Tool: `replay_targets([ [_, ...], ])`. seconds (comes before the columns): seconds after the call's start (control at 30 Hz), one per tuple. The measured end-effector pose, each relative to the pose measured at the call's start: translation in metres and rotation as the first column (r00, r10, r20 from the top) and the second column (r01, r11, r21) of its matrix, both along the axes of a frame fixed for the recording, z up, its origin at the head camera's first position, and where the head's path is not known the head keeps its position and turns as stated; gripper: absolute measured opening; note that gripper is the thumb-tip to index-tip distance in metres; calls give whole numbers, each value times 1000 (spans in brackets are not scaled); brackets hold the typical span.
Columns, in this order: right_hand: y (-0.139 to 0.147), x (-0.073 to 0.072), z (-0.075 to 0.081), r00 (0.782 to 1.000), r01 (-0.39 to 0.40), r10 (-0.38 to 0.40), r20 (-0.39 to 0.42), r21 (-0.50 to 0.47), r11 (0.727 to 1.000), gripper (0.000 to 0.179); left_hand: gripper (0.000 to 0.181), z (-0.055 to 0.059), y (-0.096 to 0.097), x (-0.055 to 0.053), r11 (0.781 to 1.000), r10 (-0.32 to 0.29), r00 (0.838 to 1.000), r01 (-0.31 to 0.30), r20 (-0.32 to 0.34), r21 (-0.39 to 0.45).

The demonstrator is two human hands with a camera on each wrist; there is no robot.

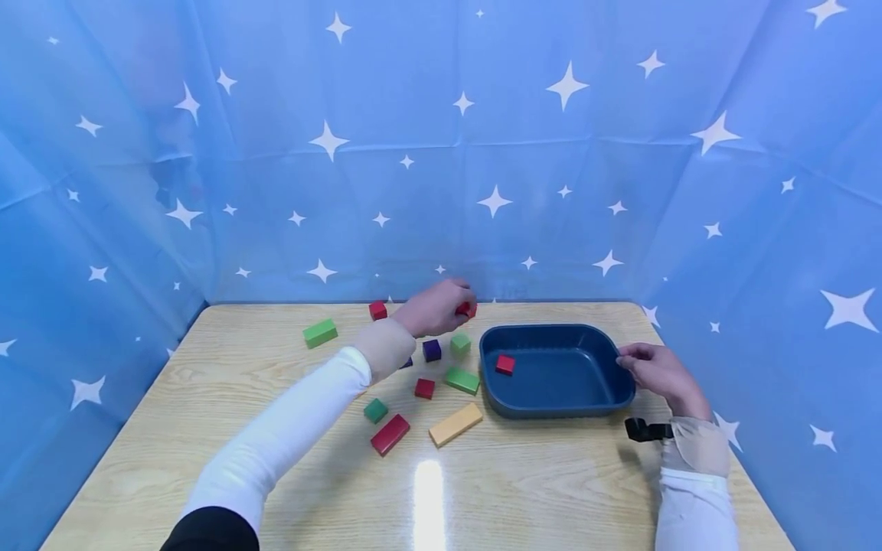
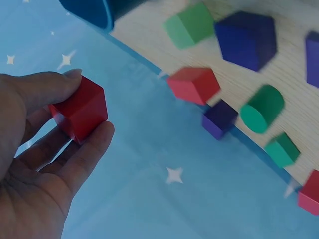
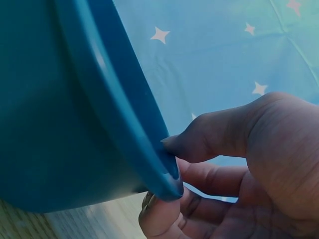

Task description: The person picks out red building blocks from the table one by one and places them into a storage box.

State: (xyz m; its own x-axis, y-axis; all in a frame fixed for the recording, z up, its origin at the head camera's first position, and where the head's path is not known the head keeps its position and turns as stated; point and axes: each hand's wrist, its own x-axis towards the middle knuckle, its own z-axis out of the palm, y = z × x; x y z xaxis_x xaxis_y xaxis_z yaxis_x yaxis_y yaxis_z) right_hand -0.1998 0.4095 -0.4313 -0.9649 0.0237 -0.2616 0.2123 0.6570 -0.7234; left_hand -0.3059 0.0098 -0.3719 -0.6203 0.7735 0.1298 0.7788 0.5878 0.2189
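Observation:
My left hand [image 1: 436, 306] pinches a red block [image 2: 82, 110] between thumb and fingers, raised over the back of the table, left of the blue basin. At the basin's right end, my right hand [image 1: 658, 373] grips the rim of the blue basin [image 1: 558, 412]; in the right wrist view the thumb lies on the inner side of the rim [image 3: 117, 107] and fingers are below it. One red block [image 1: 505, 365] lies inside the basin near its left wall. A light green block [image 1: 460, 344] and a purple block [image 1: 432, 350] stand just below my left hand.
Left of the basin lie a green block [image 1: 462, 380], a small red block [image 1: 424, 389], a yellow block [image 1: 455, 425], a long red block [image 1: 390, 435] and a dark green block [image 1: 375, 410]. Farther left is another green block [image 1: 320, 333]. A starred blue curtain [image 1: 413, 191] surrounds the table.

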Motion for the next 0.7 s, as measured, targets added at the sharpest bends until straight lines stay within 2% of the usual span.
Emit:
replay_targets([
  [0.1,0,0,0,1000,-2,2,5,-4,1000,46,13,1,10,2,999,-38,999,38,19,-11],
  [0.33,-2,-4,0,1000,4,-4,15,-10,1000,45,18,0,32,9,994,-78,994,83,78,-65],
  [0.5,-1,-5,0,1000,9,-9,6,-10,1000,45,18,-8,45,16,983,-133,988,142,80,-118],
  [0.7,-1,-5,-2,1000,10,-10,5,-12,1000,46,16,-20,58,23,969,-172,978,189,116,-161],
])
